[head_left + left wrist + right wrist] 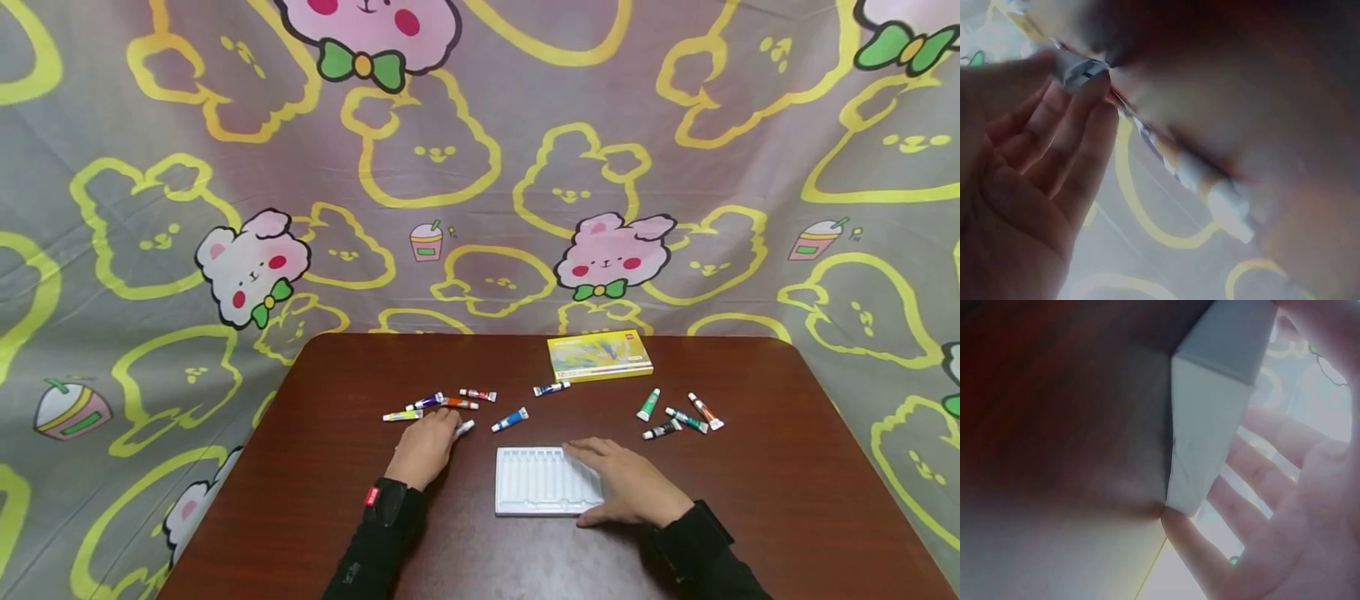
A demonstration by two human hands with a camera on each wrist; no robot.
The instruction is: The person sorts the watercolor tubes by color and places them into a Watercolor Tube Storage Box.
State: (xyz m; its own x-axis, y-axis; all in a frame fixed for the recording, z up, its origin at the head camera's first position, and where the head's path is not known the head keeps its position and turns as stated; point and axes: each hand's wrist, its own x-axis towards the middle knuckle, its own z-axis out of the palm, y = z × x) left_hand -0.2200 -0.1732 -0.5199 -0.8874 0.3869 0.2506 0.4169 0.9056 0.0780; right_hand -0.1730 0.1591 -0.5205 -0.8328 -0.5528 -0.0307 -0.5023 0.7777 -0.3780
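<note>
My left hand (424, 450) pinches a silvery-white paint tube (465, 428) between thumb and fingertips, low over the table. In the left wrist view, only part of this tube (1082, 70) shows between the fingers. A white plastic tray with slots (543, 482) lies flat in front of me. Spread around its right end, my right hand (637, 483) holds it, thumb at the near edge and fingers at the far edge. The right wrist view shows the tray's side wall (1207, 437) against the fingers. Just beyond my left hand lie yellow (402, 416), purple (426, 402), orange (460, 403) and red (478, 394) tubes.
A yellow paint box (600, 356) lies at the back of the brown table (337, 517). Blue tubes (510, 419) lie behind the tray. To the right are green (648, 404), teal (686, 420), black (662, 429) and orange-red (706, 411) tubes. A patterned cloth (480, 167) hangs behind.
</note>
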